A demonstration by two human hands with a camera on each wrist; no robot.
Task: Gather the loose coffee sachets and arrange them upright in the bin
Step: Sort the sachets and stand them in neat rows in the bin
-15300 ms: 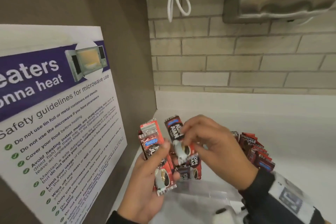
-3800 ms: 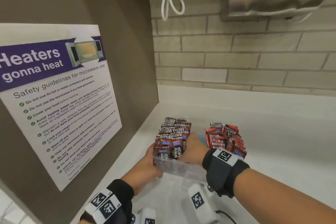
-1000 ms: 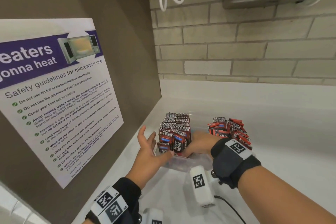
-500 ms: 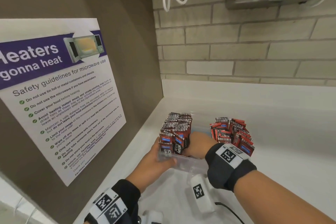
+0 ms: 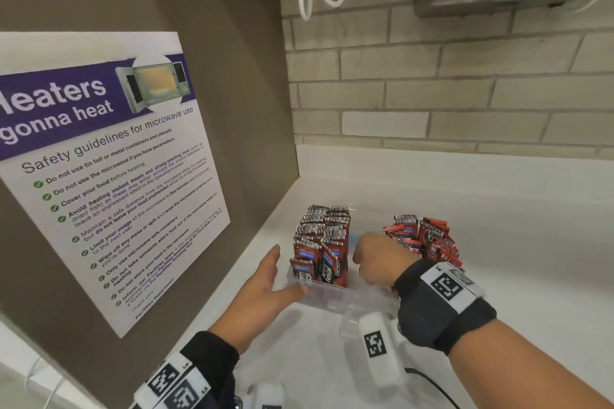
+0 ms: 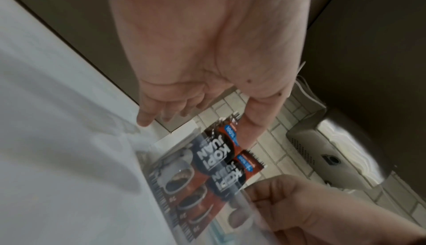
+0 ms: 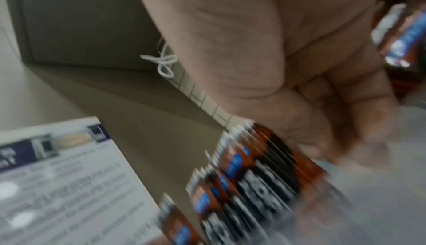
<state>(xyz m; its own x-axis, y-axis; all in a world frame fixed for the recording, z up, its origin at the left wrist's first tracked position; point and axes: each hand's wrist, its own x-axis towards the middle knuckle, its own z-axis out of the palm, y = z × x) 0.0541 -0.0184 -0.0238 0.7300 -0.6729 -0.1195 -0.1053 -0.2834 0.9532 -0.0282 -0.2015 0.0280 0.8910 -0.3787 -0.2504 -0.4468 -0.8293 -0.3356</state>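
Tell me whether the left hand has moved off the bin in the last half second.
Yes. The left hand has opened and drawn leftward from the clear bin, toward the poster.

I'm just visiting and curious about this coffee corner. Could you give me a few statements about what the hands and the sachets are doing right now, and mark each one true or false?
1. The coffee sachets stand upright in a clear plastic bin. True.
2. The left hand grips a bundle of sachets. False: its fingers are spread and it holds nothing, with its thumb by the bin's near left corner.
3. The right hand sits between two groups of sachets, its fingers curled. True.
4. The poster on the side panel is about coffee brewing. False: it gives safety guidelines for microwave use.
5. Loose sachets lie scattered on the white counter. False: every sachet in view stands in a group.
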